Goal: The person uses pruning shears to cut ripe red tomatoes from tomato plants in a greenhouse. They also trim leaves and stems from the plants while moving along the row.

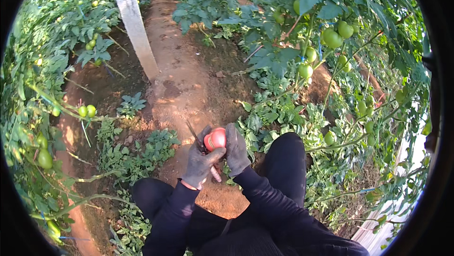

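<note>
A ripe red-pink tomato is held between my two gloved hands, above the dirt path and between my knees. My left hand, in a grey work glove, grips its left and lower side with the thumb across the front. From that same hand a thin dark blade-like tool sticks out up and to the left; its grip is hidden. Below the fingers shows a pinkish, rod-shaped piece, and whether it belongs to the tool I cannot tell. My right hand, gloved alike, is curled against the tomato's right side.
A pale concrete post stands by the dirt path. Tomato plants line both sides, with green tomatoes at right and left. Bare stems reach in from the right. Low leafy plants grow near my knees.
</note>
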Demonstrator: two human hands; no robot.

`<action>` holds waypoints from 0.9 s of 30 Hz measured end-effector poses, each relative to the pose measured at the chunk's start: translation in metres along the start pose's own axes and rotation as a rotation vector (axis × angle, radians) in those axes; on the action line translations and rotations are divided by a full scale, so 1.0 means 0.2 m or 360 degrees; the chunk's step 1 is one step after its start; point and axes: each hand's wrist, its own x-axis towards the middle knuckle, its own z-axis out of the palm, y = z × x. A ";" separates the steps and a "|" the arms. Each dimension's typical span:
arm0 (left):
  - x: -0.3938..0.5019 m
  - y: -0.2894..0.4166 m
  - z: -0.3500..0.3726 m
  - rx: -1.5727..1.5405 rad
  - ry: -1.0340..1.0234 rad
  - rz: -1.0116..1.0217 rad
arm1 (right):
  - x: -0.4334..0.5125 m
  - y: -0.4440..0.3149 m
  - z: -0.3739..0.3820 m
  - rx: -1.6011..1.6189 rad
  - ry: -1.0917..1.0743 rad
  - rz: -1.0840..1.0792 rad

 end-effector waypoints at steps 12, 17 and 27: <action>-0.07 0.04 -0.27 -0.0850 0.0269 0.0002 | -0.32 -0.14 0.12 -0.0408 -0.0822 -0.0022; -0.16 0.11 -0.25 -0.0752 0.0252 0.0260 | -0.35 -0.09 0.03 -0.0749 -0.1089 -0.0050; -0.23 0.39 -0.34 -0.0699 0.0366 0.0845 | -0.66 -0.03 -0.02 -0.0477 -0.1484 0.0195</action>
